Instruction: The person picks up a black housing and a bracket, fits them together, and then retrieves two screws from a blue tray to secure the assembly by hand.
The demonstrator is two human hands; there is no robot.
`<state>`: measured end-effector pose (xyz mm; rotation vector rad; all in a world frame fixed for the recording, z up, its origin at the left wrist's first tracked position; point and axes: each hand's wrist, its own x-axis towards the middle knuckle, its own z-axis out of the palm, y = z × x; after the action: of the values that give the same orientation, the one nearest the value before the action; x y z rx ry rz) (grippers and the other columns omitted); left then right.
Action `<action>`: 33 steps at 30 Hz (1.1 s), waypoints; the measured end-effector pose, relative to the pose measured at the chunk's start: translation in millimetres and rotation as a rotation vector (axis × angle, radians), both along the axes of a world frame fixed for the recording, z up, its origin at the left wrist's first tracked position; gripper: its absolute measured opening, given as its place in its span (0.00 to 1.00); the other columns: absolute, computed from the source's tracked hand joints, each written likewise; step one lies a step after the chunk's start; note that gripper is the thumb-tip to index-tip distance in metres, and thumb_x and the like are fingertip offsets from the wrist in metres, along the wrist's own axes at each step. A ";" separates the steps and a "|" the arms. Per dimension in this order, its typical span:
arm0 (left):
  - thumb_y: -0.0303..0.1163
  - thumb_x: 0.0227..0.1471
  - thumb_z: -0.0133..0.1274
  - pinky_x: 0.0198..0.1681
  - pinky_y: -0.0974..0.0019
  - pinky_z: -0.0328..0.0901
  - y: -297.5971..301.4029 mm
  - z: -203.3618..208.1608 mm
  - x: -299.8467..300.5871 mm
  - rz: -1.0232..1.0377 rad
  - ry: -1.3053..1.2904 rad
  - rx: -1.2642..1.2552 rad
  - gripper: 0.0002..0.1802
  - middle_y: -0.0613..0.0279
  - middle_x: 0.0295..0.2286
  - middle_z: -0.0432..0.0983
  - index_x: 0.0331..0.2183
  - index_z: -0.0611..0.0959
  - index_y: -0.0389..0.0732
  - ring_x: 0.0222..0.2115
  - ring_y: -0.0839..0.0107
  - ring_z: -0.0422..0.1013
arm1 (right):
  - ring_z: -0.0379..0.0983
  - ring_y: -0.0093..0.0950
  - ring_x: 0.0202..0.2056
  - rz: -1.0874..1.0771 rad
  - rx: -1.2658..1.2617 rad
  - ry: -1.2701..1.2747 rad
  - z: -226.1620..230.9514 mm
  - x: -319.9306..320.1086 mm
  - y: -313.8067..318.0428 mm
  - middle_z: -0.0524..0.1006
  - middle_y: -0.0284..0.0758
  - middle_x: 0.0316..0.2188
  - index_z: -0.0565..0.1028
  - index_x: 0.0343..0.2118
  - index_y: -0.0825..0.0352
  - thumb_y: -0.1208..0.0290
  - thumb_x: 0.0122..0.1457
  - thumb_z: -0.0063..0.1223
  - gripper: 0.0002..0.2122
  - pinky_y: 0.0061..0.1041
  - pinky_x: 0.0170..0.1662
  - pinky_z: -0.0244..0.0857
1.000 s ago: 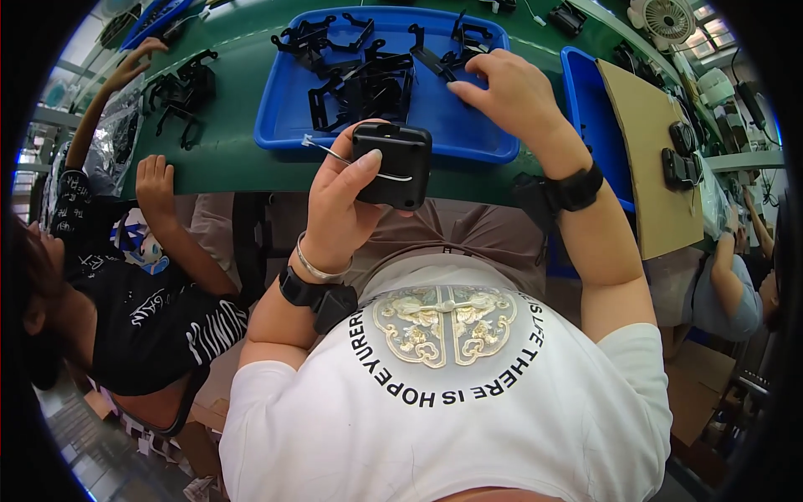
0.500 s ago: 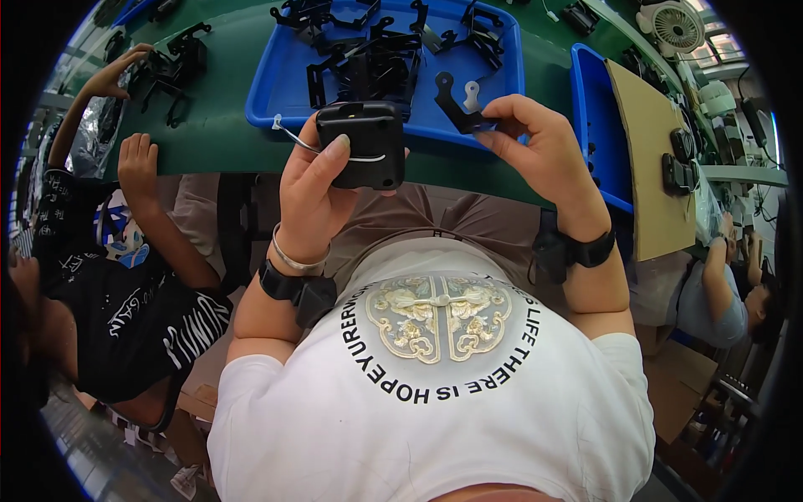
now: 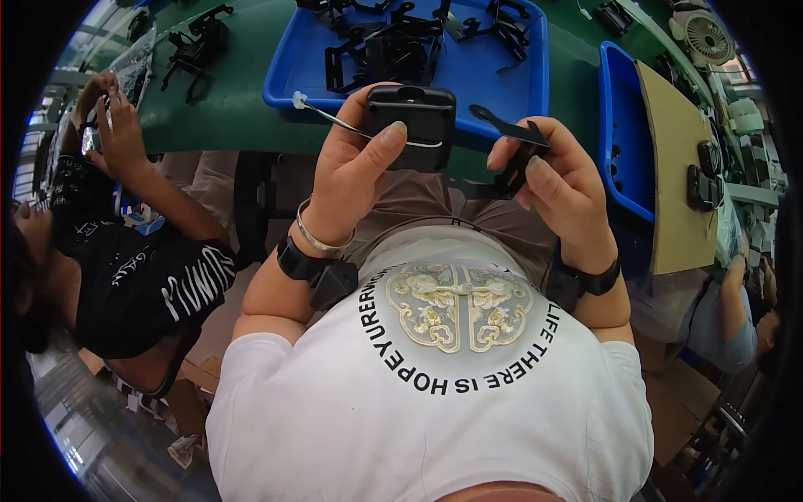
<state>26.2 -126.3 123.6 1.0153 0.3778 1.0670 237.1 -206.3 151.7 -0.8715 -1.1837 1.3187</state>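
- I judge this an assembly step: my left hand (image 3: 355, 180) is clamped on a black box (image 3: 411, 125) with a thin wire (image 3: 335, 121), centre top of frame.
- My right hand (image 3: 556, 180) pinches a black bracket (image 3: 514, 146) just beside the box.
- Next move calls for lining bracket to box.
- Blue tray (image 3: 502, 84) of parts sits above on the worktop (image 3: 217, 117).

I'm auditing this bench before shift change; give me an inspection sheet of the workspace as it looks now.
Surface: green table.
Job's things: black rectangular housing with a thin metal rod across it; black bracket.
Clutter: blue tray of black parts; second blue tray under cardboard sheet.
Grips: left hand holds housing; right hand holds bracket.
Cables: nothing seen.
Surroundings: co-worker's hand at left; small fan.
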 end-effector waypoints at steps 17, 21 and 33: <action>0.37 0.53 0.53 0.30 0.72 0.73 3.1 14.8 4.4 -0.030 0.307 -0.060 0.25 0.57 0.35 0.72 0.46 0.63 0.34 0.32 0.73 0.74 | 0.74 0.22 0.23 0.029 -0.294 0.232 -13.9 -12.6 13.8 0.74 0.38 0.31 0.67 0.41 0.69 0.65 0.60 0.47 0.13 0.17 0.25 0.70; 0.36 0.51 0.55 0.36 0.73 0.69 1.5 21.9 10.5 0.004 0.339 0.079 0.27 0.58 0.35 0.71 0.47 0.62 0.34 0.34 0.74 0.72 | 0.74 0.22 0.24 0.034 -0.301 0.291 -14.7 -14.2 10.2 0.74 0.37 0.31 0.67 0.41 0.69 0.66 0.59 0.49 0.12 0.19 0.26 0.71; 0.28 0.49 0.55 0.42 0.68 0.67 -4.7 25.8 30.7 -0.086 0.015 -0.168 0.29 0.58 0.40 0.69 0.51 0.61 0.40 0.38 0.70 0.70 | 0.74 0.24 0.29 -0.056 -0.200 0.231 -15.0 -26.1 18.0 0.73 0.36 0.31 0.66 0.40 0.71 0.66 0.57 0.52 0.15 0.19 0.32 0.70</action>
<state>56.9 -131.0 149.4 0.8826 0.4254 0.9346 211.0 -188.3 136.7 -0.8613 -0.8528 1.4657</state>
